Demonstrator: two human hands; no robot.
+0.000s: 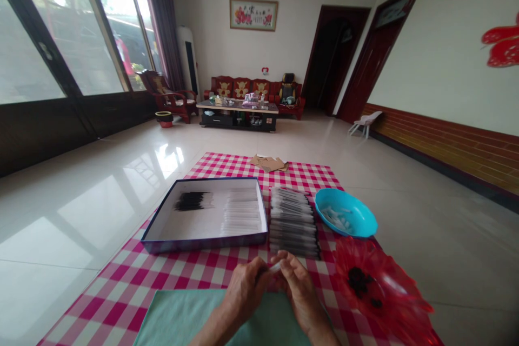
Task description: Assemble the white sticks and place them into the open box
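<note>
My left hand (248, 286) and my right hand (295, 284) meet above the front of the checked cloth. Both are closed, pinching a thin whitish pen part (275, 267) between them; the fingers hide most of it. Just beyond them lies a pile of pens (294, 221), stacked side by side. To its left, a shallow box (198, 225) holds dark slim pieces (190, 201) and clear tubes like pen barrels (241, 211). A blue bowl (368, 221) at the right contains small clear pieces (338, 219). In the red bowl (399, 286) are small black pieces (359, 280).
A green cloth (182, 313) lies under my forearms on the pink checked tablecloth (109, 286). Torn cardboard (270, 163) rests at the far edge. Across the tiled floor stand a coffee table (237, 113), a wooden sofa (227, 86) and a small chair (367, 120).
</note>
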